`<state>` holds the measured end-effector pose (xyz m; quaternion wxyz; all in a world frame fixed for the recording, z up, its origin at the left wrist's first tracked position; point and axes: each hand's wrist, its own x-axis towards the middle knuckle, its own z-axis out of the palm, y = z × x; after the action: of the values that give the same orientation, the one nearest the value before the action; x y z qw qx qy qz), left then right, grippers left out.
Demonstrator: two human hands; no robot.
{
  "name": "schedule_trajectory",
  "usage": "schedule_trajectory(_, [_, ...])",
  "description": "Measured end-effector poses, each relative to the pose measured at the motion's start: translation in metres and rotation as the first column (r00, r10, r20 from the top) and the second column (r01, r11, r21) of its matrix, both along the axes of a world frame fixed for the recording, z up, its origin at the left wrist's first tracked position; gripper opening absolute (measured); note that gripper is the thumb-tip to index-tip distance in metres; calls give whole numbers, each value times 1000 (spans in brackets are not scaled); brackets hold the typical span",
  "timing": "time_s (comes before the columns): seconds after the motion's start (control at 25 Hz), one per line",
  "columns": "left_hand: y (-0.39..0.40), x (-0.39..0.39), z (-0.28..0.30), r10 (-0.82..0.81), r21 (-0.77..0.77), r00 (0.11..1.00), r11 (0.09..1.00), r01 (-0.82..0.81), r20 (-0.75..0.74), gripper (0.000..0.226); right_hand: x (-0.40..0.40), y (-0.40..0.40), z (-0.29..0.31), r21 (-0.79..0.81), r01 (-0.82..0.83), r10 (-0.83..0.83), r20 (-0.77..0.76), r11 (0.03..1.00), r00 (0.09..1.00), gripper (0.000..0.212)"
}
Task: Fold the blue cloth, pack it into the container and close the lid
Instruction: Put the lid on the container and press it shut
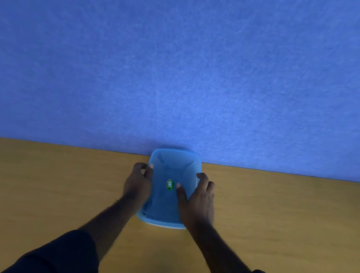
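Note:
A blue translucent plastic container point(164, 215) stands on the wooden table, its far end against the blue wall. Its lid point(175, 164) lies on top, with a green oval sticker point(170, 184) in the middle. My left hand point(138, 184) grips the container's left edge, thumb on the lid's rim. My right hand point(199, 200) lies on the right side, its thumb pressed on the lid near the sticker and its fingers curled over the right edge. A darker blue mass shows dimly through the lid; I cannot tell if it is the cloth.
The wooden table point(45, 184) stretches to both sides of the container. A blue textured wall point(186, 65) rises directly behind the table's far edge. My dark sleeves point(61, 259) enter from the bottom of the view.

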<state>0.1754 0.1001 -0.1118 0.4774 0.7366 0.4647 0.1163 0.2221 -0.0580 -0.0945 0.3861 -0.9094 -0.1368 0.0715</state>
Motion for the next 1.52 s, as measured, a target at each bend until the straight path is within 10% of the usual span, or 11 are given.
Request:
schedule_trajectory(0.28, [-4, 0, 7, -51, 191, 992, 979, 72, -115, 39, 30, 19, -1, -205, -117, 121, 6, 972, 993, 80])
schedule_trajectory(0.44, [-9, 0, 14, -281, 482, 929, 797, 365, -240, 61, 43, 22, -3, -253, -142, 147, 2, 957, 989, 93])
schedule_trajectory(0.96, [-4, 2, 10, -409, 501, 851, 688, 525, -330, 65, 44, 20, -8, -222, -81, 98, 68, 972, 993, 93])
schedule_trajectory(1.52, [-2, 3, 4, -420, 497, 850, 689, 527, -319, 64, 97, 44, -24, 184, 205, -126, -366, 961, 922, 51])
